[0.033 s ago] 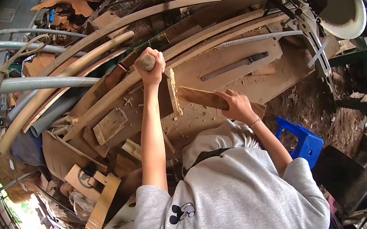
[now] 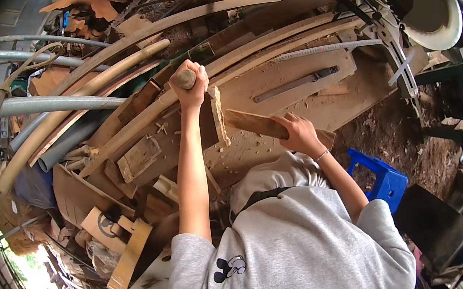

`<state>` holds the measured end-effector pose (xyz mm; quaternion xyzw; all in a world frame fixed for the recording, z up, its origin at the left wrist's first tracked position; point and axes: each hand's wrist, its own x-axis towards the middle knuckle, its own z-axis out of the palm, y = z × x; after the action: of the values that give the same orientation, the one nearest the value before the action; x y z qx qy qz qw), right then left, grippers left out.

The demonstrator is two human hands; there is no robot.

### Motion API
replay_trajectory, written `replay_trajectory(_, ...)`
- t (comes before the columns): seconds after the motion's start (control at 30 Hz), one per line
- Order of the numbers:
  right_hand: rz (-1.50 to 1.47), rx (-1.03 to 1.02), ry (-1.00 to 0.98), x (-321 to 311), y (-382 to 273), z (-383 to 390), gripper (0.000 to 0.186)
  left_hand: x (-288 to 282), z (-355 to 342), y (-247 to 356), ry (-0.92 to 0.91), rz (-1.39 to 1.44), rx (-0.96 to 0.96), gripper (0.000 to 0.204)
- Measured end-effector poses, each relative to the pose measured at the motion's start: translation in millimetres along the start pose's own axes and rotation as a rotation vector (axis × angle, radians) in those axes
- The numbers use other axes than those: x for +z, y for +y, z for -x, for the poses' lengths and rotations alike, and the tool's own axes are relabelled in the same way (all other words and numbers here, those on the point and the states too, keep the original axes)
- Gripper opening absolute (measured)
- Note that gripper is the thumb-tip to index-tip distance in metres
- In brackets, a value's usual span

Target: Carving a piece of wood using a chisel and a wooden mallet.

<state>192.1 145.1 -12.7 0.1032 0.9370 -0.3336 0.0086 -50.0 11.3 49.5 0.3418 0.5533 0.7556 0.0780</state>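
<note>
My left hand (image 2: 193, 93) is closed in a fist round a wooden handle (image 2: 185, 79), whose round butt end points up; whatever is below the fist is hidden. Beside it, to the right, a narrow pale wood piece (image 2: 219, 116) with a ragged edge rests on the workboard (image 2: 272, 100). My right hand (image 2: 301, 133) grips a flat brown wooden board (image 2: 255, 122) slanting toward that pale piece, thumb and fingers over its upper face. Farther off, a flat-bladed tool with a dark handle (image 2: 297, 84) lies on the workboard, among small wood chips.
A metal ruler (image 2: 327, 47) and long curved wood strips (image 2: 266, 51) lie beyond my hands. Grey pipes (image 2: 42, 106) reach in from the left. At the far right stands a saw with a round guard (image 2: 432, 16). A blue plastic stool (image 2: 387, 181) is near my right elbow.
</note>
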Motion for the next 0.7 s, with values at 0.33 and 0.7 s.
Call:
replay_trajectory(0.33,0.078,0.042,0.05,-30,9,-2,0.054,1,-1,-1,-0.008,0.013,-0.002,0.025)
replay_trajectory(0.7,0.152,-0.267,0.204,-202,-59,-55,0.044,-3,1,-10,0.008,-0.029,0.005,0.021)
